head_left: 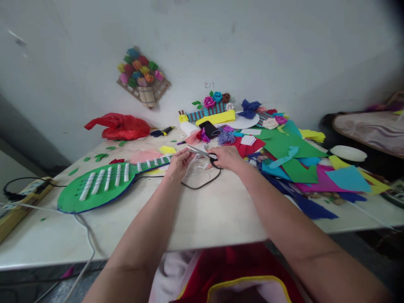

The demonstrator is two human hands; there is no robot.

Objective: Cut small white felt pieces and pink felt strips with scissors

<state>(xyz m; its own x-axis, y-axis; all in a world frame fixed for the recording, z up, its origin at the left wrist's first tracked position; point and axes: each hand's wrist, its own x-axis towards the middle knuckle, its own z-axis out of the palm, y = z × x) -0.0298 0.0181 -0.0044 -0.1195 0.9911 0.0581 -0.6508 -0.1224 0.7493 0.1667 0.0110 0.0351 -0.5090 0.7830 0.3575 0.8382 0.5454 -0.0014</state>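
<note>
My right hand (227,158) is closed around the black handles of a pair of scissors (202,152), whose blades point left. My left hand (179,162) pinches a small piece of white paper (196,163) at the blades. Both hands rest over the middle of the white table (221,210). A green paper guitar (104,183) with white strips and a blue edge lies just left of my left hand, its neck reaching towards my fingers.
Sheets of coloured paper (296,164) cover the table's right side. Paper flowers (217,101) and a blue bow sit by the wall. A red plastic bag (121,126) lies back left. A black cable (198,183) loops under my hands. A power strip (30,189) sits far left.
</note>
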